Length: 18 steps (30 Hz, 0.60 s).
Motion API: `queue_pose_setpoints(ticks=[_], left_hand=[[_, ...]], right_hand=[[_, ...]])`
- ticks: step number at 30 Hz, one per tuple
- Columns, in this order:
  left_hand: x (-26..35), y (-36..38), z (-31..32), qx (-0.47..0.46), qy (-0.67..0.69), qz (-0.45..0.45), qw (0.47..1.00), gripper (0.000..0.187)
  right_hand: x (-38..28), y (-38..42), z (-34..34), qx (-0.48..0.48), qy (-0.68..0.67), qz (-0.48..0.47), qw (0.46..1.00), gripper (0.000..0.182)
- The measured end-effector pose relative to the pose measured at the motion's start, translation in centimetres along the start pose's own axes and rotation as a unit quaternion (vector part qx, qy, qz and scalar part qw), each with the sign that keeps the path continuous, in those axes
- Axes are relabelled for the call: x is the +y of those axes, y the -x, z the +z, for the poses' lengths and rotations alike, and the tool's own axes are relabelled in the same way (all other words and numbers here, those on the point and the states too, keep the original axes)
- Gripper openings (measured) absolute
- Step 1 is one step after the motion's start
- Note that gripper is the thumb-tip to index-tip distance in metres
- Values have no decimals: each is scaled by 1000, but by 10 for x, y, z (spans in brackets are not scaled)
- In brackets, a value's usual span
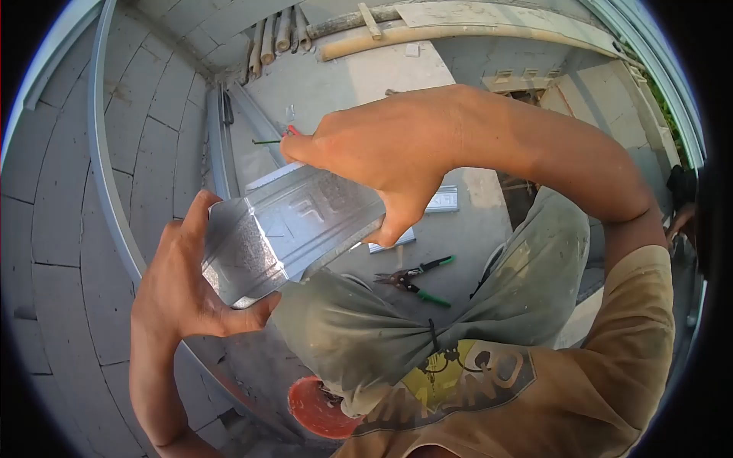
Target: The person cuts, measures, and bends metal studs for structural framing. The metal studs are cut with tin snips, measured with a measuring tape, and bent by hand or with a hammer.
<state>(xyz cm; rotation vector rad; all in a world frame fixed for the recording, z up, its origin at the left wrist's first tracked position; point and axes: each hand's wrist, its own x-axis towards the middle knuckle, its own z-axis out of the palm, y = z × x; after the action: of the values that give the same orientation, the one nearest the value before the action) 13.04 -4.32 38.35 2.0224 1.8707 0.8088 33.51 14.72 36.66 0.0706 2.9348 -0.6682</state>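
Note:
A shiny metal channel piece [301,221] with a bent end is held up in front of me, slanting from lower left to upper right. Around its left end are the fingers and thumb of my left hand [179,278]. My right hand [389,156] grips the upper right part from above, its thumb on the near edge. Green-handled snips [416,280] lie on the floor beyond my lap, jaws apart. Short metal pieces [443,200] rest on the floor, partly hidden behind my right hand. A thin green object with a red part shows beside my right fingers.
A red bucket [321,408] stands beside my knee. Long metal profiles [221,145] lean along the block wall [57,229] at left. Wooden poles [269,40] and planks lie at the back. Part of another person [682,217] shows at the right edge.

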Motion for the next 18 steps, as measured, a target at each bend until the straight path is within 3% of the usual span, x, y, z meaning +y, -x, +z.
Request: queue_pose_setpoints(ticks=[1,2,3,5,6,7,8,10,11,13,14,15,17,18], left_hand=[[3,1,-2,-95,-218,51,970,93],[8,-9,-5,-68,-218,76,971,89],[-8,-12,-15,-17,-171,81,982,96],[-6,-10,-25,165,-233,228,931,104],[-2,-6,-23,161,-237,228,931,104],[4,0,-15,232,-105,187,949,110],[5,2,-7,297,34,141,944,116],[2,-2,3,282,64,128,949,117],[0,-5,5,272,89,112,952,119],[-1,-10,6,253,134,80,955,123],[-3,-12,7,242,156,63,956,124],[-5,-13,9,229,180,44,956,126],[-13,-9,18,202,232,-6,951,130],[-30,-1,5,101,10,54,993,129]], right_hand=[[4,0,-4,-5,-7,4,1000,87],[14,-2,-8,103,53,-83,990,77],[20,-3,-10,210,112,-169,956,68],[14,0,-21,259,66,-227,936,65],[11,0,-26,311,32,-280,907,63],[9,-5,-21,318,34,-278,906,63],[8,-15,-6,369,-53,-322,870,62],[4,-37,23,418,-230,-379,793,67],[-1,-50,35,421,-225,-379,793,67],[-11,-68,49,494,-329,-396,701,70],[-10,-66,53,476,-357,-426,681,73],[-3,-56,49,479,-355,-426,681,73],[21,-26,29,262,-246,-271,893,70],[28,-11,15,181,-159,-214,947,69]])
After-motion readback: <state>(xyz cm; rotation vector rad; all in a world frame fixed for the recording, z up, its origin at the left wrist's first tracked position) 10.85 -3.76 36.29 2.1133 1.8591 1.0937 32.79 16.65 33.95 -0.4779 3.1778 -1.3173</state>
